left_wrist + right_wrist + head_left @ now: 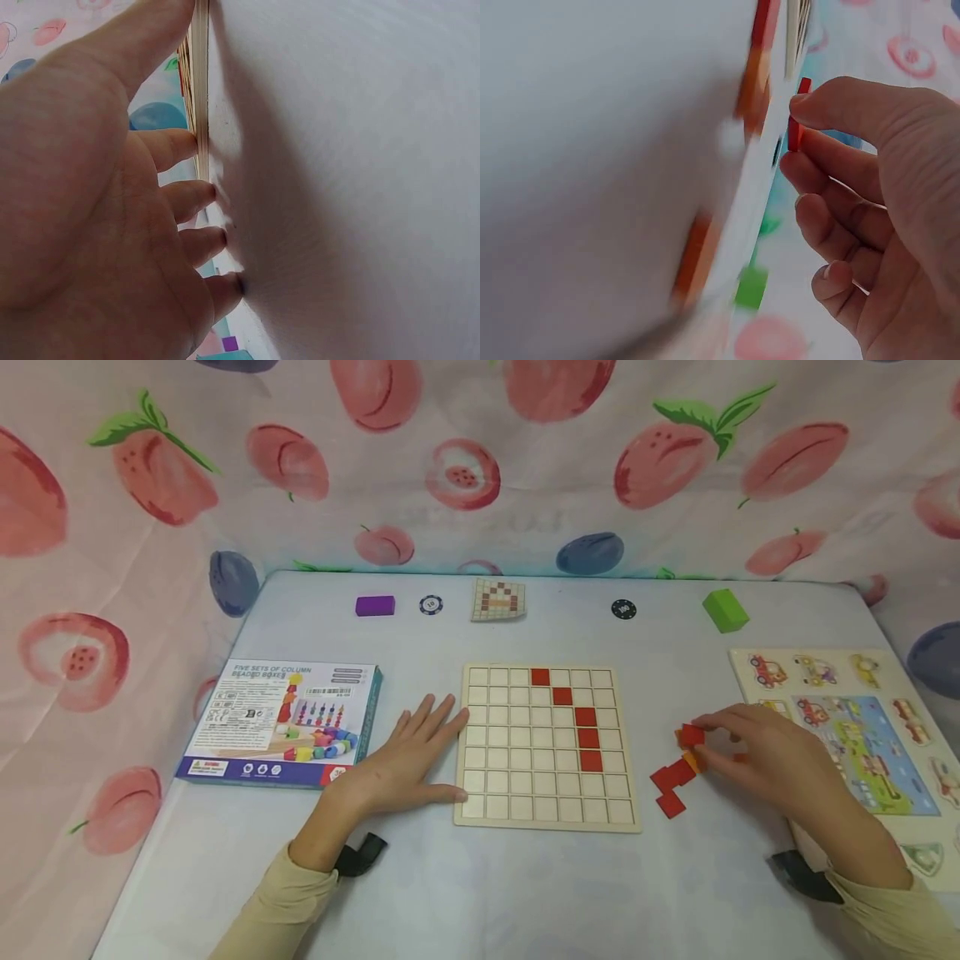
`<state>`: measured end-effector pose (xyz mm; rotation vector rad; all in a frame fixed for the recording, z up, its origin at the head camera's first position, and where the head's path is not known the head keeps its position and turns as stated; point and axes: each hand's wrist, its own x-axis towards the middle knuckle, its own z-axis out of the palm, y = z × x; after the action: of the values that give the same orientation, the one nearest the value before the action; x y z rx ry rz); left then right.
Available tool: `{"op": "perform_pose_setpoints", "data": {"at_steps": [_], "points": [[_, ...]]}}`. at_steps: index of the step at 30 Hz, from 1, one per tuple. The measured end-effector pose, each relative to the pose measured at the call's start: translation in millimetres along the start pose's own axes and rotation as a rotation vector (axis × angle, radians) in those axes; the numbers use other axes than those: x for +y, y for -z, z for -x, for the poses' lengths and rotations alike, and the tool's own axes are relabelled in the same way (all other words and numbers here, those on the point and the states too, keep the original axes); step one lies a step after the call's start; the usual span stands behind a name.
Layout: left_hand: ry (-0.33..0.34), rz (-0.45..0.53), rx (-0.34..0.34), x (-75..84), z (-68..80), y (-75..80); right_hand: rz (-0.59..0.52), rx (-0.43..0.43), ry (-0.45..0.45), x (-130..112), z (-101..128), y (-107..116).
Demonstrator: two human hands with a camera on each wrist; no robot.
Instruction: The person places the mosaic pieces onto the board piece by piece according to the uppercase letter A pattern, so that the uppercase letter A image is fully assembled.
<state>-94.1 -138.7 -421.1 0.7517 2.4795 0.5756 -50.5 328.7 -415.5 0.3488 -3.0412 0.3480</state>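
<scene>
One flat red square tile (692, 735) is pinched in the right hand (776, 764), spread left hand (397, 770) touching the pale wooden grid board (522, 761), probably to steady it.

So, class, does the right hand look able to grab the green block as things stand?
Probably not straight away: the right hand pinches a red tile, which it would likely need to put down first. Nothing visible blocks its way to the green block, though.
</scene>
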Motion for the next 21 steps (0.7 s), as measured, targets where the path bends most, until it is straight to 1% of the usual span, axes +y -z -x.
{"op": "perform_pose_setpoints", "data": {"at_steps": [5,11,14,16,18,21], "points": [[0.0,0.016,-0.005,-0.9,-0.5,0.1,-0.064,-0.037,0.067,-40,-38,-7],[-0.006,0.024,0.0,-1.9,0.0,1.1,-0.17,-0.06,0.195,-86,-91,-23],[-0.011,0.019,0.002,-2.3,0.1,1.1,-0.191,-0.115,0.233,-107,-113,-30],[-0.013,0.019,0.005,-2.7,-0.1,0.4,-0.189,-0.146,0.256,-119,-124,-34],[-0.012,0.018,0.004,-2.8,-0.2,-0.2,-0.168,-0.16,0.281,-129,-131,-38],[-0.013,0.019,0.005,-2.5,0.5,0.1,-0.143,-0.142,0.325,-138,-137,-43]]}}
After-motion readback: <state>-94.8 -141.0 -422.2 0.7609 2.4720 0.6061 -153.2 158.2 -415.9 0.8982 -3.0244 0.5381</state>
